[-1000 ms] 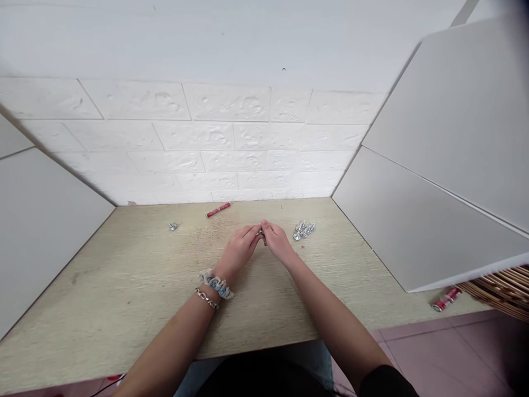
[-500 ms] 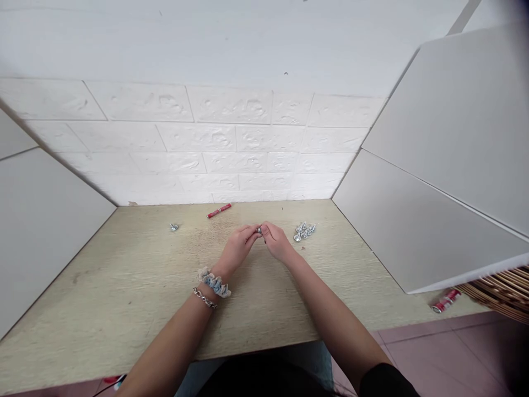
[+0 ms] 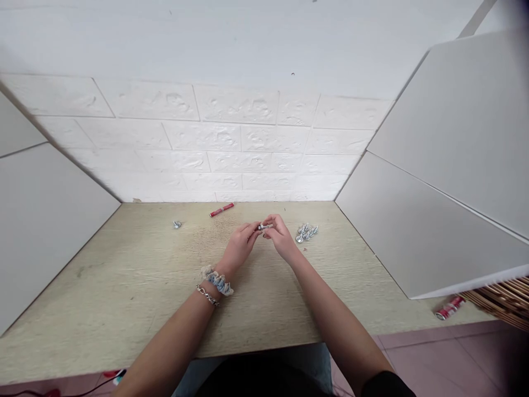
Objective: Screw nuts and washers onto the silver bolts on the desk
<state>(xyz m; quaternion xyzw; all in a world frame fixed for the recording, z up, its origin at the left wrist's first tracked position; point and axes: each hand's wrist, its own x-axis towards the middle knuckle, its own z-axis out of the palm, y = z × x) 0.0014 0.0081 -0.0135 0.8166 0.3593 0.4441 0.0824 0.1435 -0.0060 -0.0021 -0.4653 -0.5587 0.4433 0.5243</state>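
My left hand [image 3: 239,247] and my right hand [image 3: 280,238] meet over the middle of the wooden table [image 3: 136,292]. Both pinch a small silver metal piece [image 3: 264,226], a screw or bolt by its look, held just above the tabletop between the fingertips. My left wrist wears a blue scrunchie and a chain bracelet. Just to the right of my right hand lies a pile of several similar silver pieces [image 3: 306,232]. One single silver piece [image 3: 177,224] lies apart at the left.
A red pen-like stick [image 3: 222,209] lies near the white brick wall at the back. White panels close off the left and right sides. A red can [image 3: 449,307] and a wicker basket [image 3: 502,298] sit at the far right edge.
My hands have lifted slightly and drawn a little apart, so the silver piece now shows between the fingertips. The view has shifted a little.
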